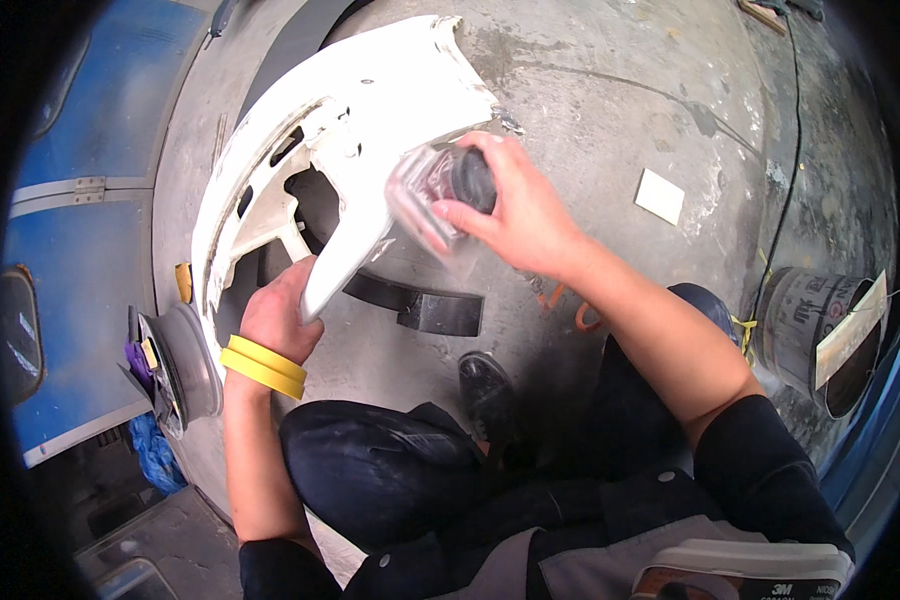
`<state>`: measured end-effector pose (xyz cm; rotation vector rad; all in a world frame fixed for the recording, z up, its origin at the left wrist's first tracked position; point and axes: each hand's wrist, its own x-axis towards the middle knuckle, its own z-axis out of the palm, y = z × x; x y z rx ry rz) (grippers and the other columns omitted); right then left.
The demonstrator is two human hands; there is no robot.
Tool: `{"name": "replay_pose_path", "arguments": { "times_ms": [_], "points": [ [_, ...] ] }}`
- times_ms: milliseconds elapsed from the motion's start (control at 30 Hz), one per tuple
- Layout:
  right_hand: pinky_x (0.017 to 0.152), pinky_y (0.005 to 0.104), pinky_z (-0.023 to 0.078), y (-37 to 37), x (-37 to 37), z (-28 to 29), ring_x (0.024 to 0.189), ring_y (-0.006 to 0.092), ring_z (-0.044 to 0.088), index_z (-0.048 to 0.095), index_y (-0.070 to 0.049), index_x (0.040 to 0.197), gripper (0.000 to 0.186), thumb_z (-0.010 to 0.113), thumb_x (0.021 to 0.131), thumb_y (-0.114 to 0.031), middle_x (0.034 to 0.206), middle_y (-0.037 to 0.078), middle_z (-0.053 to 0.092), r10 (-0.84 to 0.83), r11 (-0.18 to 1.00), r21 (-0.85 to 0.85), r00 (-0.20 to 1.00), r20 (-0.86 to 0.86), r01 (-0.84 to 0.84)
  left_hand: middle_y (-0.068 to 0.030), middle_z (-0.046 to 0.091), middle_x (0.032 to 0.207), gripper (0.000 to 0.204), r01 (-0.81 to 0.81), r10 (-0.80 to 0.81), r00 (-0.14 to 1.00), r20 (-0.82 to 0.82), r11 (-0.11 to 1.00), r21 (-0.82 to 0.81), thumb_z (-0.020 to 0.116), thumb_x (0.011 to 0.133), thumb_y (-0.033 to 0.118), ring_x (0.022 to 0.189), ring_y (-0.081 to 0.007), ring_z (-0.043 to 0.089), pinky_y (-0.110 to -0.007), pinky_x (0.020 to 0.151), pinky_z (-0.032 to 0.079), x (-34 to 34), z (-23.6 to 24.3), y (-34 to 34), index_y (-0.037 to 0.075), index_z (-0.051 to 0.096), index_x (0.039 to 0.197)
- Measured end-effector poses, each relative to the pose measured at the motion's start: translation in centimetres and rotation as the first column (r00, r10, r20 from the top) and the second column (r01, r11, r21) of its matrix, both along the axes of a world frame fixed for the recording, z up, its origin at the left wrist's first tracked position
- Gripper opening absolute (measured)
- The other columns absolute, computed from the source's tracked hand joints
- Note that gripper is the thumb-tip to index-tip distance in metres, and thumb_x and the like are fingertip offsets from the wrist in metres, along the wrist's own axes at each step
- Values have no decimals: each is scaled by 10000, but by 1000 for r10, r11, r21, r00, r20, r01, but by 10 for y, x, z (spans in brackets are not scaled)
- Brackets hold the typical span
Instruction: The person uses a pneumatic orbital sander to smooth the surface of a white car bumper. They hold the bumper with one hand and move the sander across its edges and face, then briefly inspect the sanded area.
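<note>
A white car bumper (400, 90) curves across the upper left of the floor, with cut-out openings in its side. My left hand (278, 312) is closed around its near end, and two yellow bands (263, 367) circle that wrist. Over the bumper's right edge, my right hand (515, 205) grips a clear plastic container (425, 200) by its black round top (473, 180). Motion blurs the container, so its contents are hard to make out. Whether it touches the bumper I cannot tell.
A black curved strip (440, 312) lies below the bumper. Nearby are a wheel rim (185, 360), a white square board (660, 196), an orange tape roll (588, 318) and a metal drum (785, 325). Blue panels (90, 250) stand left; my shoe (485, 385) is on the floor.
</note>
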<state>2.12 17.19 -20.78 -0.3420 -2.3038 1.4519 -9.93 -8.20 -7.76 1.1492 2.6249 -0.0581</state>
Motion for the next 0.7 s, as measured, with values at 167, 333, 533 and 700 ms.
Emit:
{"name": "replay_pose_path", "arguments": {
  "times_ms": [167, 333, 533, 700],
  "points": [
    [968, 471, 543, 9, -5, -4, 1154, 355, 638, 488, -93, 1401, 671, 801, 885, -387, 1259, 198, 571, 123, 988, 113, 983, -138, -108, -243, 668, 1207, 637, -16, 16, 1000, -7, 1000, -25, 690, 680, -29, 1137, -443, 624, -469, 993, 510, -5, -3, -2, 54, 609, 1306],
    [1018, 440, 503, 19, -10, -7, 1200, 350, 606, 522, -106, 1379, 681, 835, 844, -387, 1285, 167, 576, 177, 976, 148, 975, -134, -157, -248, 670, 1194, 629, 2, -1, 1000, -21, 1000, 8, 677, 683, -50, 1128, -450, 624, -472, 981, 513, -6, -5, -6, 54, 607, 1299],
    [1035, 436, 491, 39, -32, -10, 1205, 356, 601, 522, -102, 1382, 694, 842, 839, -393, 1295, 167, 576, 253, 966, 135, 916, -311, -221, -240, 660, 1222, 632, -11, 13, 999, -46, 998, 57, 635, 704, -78, 1129, -456, 618, -479, 978, 510, -4, -11, -8, 45, 586, 1322],
    [1044, 421, 480, 45, -16, -29, 1215, 332, 597, 506, -88, 1415, 758, 886, 806, -329, 1294, 155, 584, 231, 971, 102, 954, -190, -215, -231, 652, 1214, 623, -19, 42, 980, -195, 993, 117, 617, 723, -79, 1088, -468, 621, -492, 954, 513, 5, -18, -14, 38, 573, 1333]
  ]
}}
